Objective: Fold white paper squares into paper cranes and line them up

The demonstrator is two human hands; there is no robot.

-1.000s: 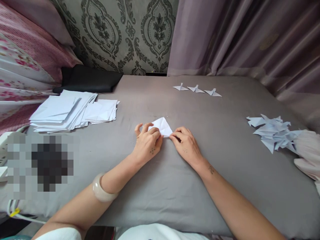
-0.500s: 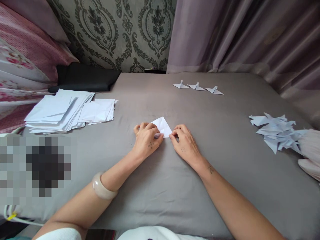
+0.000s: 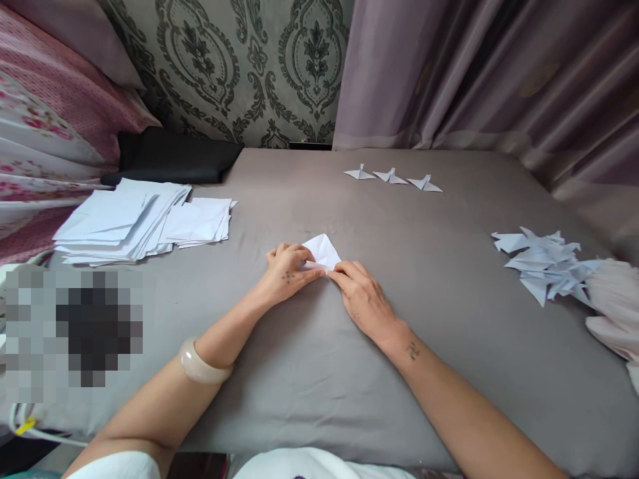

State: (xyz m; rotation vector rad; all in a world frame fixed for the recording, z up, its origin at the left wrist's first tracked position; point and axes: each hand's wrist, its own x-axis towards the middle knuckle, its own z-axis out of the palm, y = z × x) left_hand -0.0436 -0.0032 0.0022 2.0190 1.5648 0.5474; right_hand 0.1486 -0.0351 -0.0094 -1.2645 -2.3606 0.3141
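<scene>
A small folded piece of white paper (image 3: 323, 249) lies on the grey cloth in front of me, creased and with one corner pointing away. My left hand (image 3: 288, 269) grips its left side and near edge, thumb stretched along that edge. At the right, my right hand (image 3: 360, 293) presses the near right corner, its fingers close to my left thumb tip. Part of the paper is hidden beneath my left fingers. A pale bangle (image 3: 202, 364) circles my left forearm.
White paper sheets (image 3: 107, 219) are stacked at the left, beside smaller squares (image 3: 200, 221). Three folded paper cranes (image 3: 392, 176) stand in a row at the back. More folded paper birds (image 3: 546, 263) are heaped at the right, against pale cloth (image 3: 612, 299). A black item (image 3: 174, 154) lies at the back left.
My right hand has moved left and turned flatter over the near edge of the paper. My left thumb has straightened along that edge, and the two hands are now closer together.
</scene>
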